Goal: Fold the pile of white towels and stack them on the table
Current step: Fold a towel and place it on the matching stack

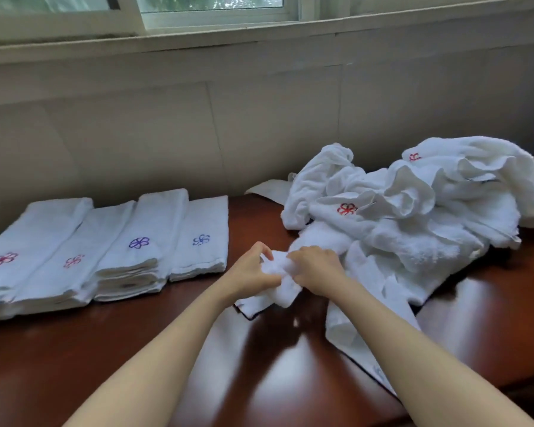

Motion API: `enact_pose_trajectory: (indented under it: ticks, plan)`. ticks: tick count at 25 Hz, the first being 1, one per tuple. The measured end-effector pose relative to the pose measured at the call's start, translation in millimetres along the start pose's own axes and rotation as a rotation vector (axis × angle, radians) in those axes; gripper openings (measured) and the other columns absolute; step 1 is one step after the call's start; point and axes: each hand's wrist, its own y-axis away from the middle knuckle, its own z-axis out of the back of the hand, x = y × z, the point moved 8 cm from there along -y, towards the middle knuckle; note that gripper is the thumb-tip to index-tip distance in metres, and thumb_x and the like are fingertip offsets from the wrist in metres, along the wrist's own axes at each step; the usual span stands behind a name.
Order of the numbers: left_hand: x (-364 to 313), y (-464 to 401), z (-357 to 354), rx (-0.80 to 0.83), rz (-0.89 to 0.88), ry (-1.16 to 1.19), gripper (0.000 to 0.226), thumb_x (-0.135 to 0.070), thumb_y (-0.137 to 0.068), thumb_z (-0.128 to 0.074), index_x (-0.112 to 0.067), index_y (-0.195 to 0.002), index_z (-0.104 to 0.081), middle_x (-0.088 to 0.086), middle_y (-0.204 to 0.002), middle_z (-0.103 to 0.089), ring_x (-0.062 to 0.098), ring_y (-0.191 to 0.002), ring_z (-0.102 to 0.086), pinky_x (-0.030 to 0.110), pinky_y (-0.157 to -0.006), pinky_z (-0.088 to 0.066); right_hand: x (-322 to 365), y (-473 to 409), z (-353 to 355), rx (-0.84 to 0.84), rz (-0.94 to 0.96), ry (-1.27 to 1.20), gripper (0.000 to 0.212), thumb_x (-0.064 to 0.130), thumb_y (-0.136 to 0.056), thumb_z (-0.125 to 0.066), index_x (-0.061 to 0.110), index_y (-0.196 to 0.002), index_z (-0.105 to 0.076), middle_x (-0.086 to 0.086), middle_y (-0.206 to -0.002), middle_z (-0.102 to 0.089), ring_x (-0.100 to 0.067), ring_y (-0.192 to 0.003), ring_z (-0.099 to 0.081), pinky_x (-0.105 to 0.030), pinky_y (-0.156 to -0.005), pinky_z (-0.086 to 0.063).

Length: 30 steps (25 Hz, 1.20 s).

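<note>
On the brown surface (pixel 142 343), left hand (pixel 249 272) and right hand (pixel 316 270) together, both pinching a bunched white towel (pixel 279 280), loose towel pile (pixel 413 211) right, folded stacks (pixel 105 248) left

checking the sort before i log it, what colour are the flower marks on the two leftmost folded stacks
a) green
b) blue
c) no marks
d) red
d: the two left stacks carry red flowers, while the two stacks to their right carry blue or purple ones.
</note>
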Motion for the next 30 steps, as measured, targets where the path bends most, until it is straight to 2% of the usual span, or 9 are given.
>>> enact_pose_trajectory:
  ticks: [6, 8, 12, 14, 16, 18, 22, 26, 30]
  plan:
    - [37, 52, 45, -0.126, -0.033, -0.050, 0.075, -0.042, -0.067, -0.073, -0.038, -0.131, -0.033, -0.003, -0.113, -0.053, 0.013, -0.100, -0.056, 0.026, -0.083, -0.049, 57, 39, 40, -0.739, 0.054, -0.369, 0.029, 0.016, -0.067, -0.056, 0.014, -0.092, -0.069, -0.002, -0.080, -0.064, -0.026, -0.080, -0.057, -0.033, -0.070, -0.035]
    - [39, 58, 56, -0.176, -0.061, -0.141, 0.060, -0.041, -0.064, -0.070, -0.035, -0.120, -0.048, 0.006, -0.110, -0.052, 0.019, -0.098, -0.057, 0.019, -0.076, -0.044, 79, 50, 46, -0.814, 0.138, -0.457, 0.031, 0.014, -0.066, -0.060, 0.011, -0.095, -0.070, -0.003, -0.083, -0.065, -0.019, -0.082, -0.052, -0.031, -0.070, -0.037]
    - [18, 68, 70, -0.284, -0.147, -0.341, 0.008, -0.025, -0.052, -0.047, -0.019, -0.058, -0.045, 0.000, -0.062, -0.052, 0.021, -0.062, -0.052, 0.014, -0.043, -0.028, 84, 53, 31, -0.722, 0.182, -0.418, 0.034, 0.018, -0.066, -0.066, 0.010, -0.099, -0.068, -0.007, -0.094, -0.066, -0.029, -0.087, -0.061, -0.038, -0.073, -0.049]
    - [19, 75, 70, -0.213, -0.108, -0.272, 0.009, -0.021, -0.056, -0.048, -0.015, -0.061, -0.049, -0.007, -0.057, -0.049, 0.012, -0.056, -0.046, 0.014, -0.044, -0.032, 64, 39, 15, -0.563, 0.071, -0.219, 0.046, 0.016, -0.073, -0.065, 0.014, -0.118, -0.061, -0.012, -0.125, -0.058, -0.034, -0.115, -0.054, -0.046, -0.091, -0.046]
    - [28, 77, 69, -0.165, -0.058, -0.223, 0.007, -0.012, -0.067, -0.054, -0.012, -0.074, -0.053, -0.009, -0.063, -0.050, 0.012, -0.063, -0.049, 0.012, -0.049, -0.034, 40, 30, -1, -0.349, -0.066, -0.088, 0.055, 0.010, -0.083, -0.057, 0.024, -0.135, -0.049, -0.006, -0.147, -0.039, -0.027, -0.139, -0.030, -0.048, -0.109, -0.025]
    - [35, 79, 69, -0.168, 0.014, -0.377, 0.018, -0.013, -0.076, -0.056, -0.016, -0.093, -0.049, -0.005, -0.081, -0.053, 0.022, -0.085, -0.055, 0.023, -0.069, -0.042, 24, 29, -4, -0.316, -0.134, -0.144, 0.055, 0.002, -0.082, -0.051, 0.025, -0.133, -0.051, -0.004, -0.137, -0.050, -0.023, -0.132, -0.039, -0.044, -0.109, -0.019]
    - [20, 60, 51, -0.125, -0.018, -0.663, 0.086, -0.038, -0.073, -0.066, -0.031, -0.144, -0.018, 0.009, -0.122, -0.042, 0.031, -0.111, -0.047, 0.041, -0.094, -0.038, 34, 41, 32, -0.573, -0.042, -0.263, 0.048, 0.003, -0.065, -0.057, 0.015, -0.110, -0.068, -0.011, -0.089, -0.063, -0.036, -0.088, -0.061, -0.043, -0.081, -0.039]
    - [-13, 43, 49, -0.253, -0.192, -0.546, 0.044, -0.013, -0.078, -0.054, -0.020, -0.121, -0.049, 0.009, -0.109, -0.058, 0.033, -0.098, -0.057, 0.046, -0.080, -0.050, 63, 57, 60, -0.778, 0.150, -0.385, 0.039, 0.023, -0.068, -0.049, 0.007, -0.098, -0.070, -0.012, -0.078, -0.062, -0.034, -0.069, -0.059, -0.041, -0.062, -0.048]
    - [1, 59, 74, -0.307, -0.256, -0.451, 0.024, -0.021, -0.071, -0.052, -0.019, -0.094, -0.061, -0.002, -0.088, -0.065, 0.027, -0.084, -0.059, 0.043, -0.071, -0.051, 26, 37, 18, -0.471, 0.038, -0.171, 0.059, 0.010, -0.066, -0.073, 0.024, -0.121, -0.054, -0.011, -0.133, -0.053, -0.034, -0.123, -0.048, -0.049, -0.098, -0.038]
